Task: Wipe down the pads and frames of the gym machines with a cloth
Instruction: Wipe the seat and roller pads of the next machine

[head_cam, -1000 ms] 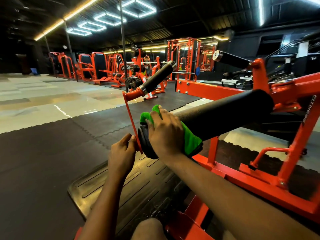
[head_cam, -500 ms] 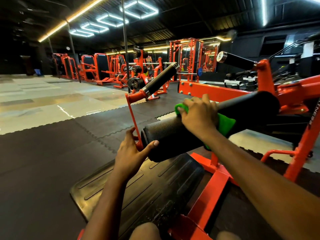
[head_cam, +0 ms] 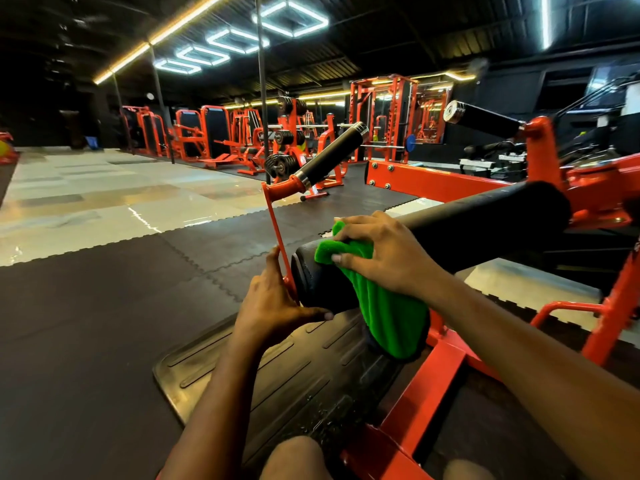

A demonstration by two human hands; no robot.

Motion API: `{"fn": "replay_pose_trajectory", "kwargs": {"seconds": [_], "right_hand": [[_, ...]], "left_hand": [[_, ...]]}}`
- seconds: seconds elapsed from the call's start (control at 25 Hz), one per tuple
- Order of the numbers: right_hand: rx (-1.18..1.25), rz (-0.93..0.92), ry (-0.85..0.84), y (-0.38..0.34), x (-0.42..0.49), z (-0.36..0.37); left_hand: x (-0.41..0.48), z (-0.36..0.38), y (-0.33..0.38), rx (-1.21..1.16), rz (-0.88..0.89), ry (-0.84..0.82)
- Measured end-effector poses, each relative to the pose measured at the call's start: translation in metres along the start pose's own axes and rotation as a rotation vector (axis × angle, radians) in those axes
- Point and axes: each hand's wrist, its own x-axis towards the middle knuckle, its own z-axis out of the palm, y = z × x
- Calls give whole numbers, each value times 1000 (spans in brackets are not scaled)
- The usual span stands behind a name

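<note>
While right grip (head_cam: pixel 391 259) clamps green cloth (head_cam: pixel 393 317) on roller pad (head_cam: pixel 485 220), left grip (head_cam: pixel 273 306) clasps orange bar (head_cam: pixel 274 220) above footplate (head_cam: pixel 277 375).

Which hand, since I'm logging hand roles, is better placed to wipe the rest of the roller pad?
Right. The right hand grips the green cloth on the roller pad; the left hand has no cloth and holds the pad's end by the orange bracket.
</note>
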Motion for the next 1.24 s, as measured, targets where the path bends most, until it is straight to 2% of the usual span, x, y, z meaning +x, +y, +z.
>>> {"fn": "replay_pose_trajectory", "kwargs": {"seconds": [0.12, 0.24, 0.4, 0.52, 0.6, 0.72, 0.76, 0.88, 0.92, 1.04, 1.16, 1.24], "right_hand": [[-16, 8, 139, 0, -5, 16], [-67, 31, 301, -9, -13, 41], [-177, 116, 393, -40, -12, 78], [-272, 16, 316, -66, -5, 93], [-305, -33, 275, -56, 0, 82], [-230, 227, 322, -39, 9, 63], [-229, 255, 328, -40, 9, 62], [-258, -8, 215, -40, 4, 64], [-257, -15, 192, -35, 6, 60], [-283, 196, 270, -36, 16, 55], [-301, 19, 191, -43, 14, 59], [-280, 117, 140, -30, 33, 44]], "left_hand": [[-2, -6, -1, -30, 32, -56], [-6, -20, -1, -195, 35, -173], [-2, -18, -3, -242, 20, -112], [-1, -18, -9, -245, 56, -116], [-2, -19, -10, -239, 70, -133], [-1, -18, -11, -190, 77, -108], [-1, -17, -11, -192, 71, -101], [1, -17, -13, -212, 65, -98], [0, -18, -12, -206, 66, -99], [0, -18, -11, -207, 58, -101], [-1, -18, -10, -208, 53, -107], [-1, -19, -11, -202, 53, -105]]}}
